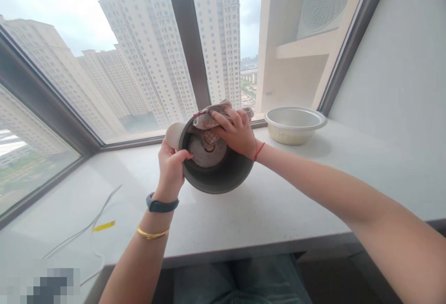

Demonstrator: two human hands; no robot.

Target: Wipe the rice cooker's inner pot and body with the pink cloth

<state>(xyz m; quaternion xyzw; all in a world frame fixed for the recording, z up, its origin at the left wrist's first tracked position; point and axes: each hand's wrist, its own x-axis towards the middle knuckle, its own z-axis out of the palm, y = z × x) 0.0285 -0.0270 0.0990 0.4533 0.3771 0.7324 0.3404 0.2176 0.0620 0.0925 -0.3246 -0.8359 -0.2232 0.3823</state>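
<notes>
A round, dark-walled pot (223,181) is tilted toward me above the white sill, its inside in view. A greyish metal disc (205,154) with a small round hub lies at its bottom. My left hand (170,169) is closed on the pot's left side by a pale handle-like tab (174,135), thumb over the rim. At the upper rim, my right hand (237,129) presses a crumpled brownish-pink cloth (205,120), fingers closed over it. Part of the cloth hangs into the pot. The pot's underside is hidden.
A pale oval basin (295,129) stands at the right, by the window frame. On the left of the sill (278,206) lie a thin white cord (81,230) and a yellow strip (103,226). Windows rise behind the sill, and a white wall (393,90) closes the right side.
</notes>
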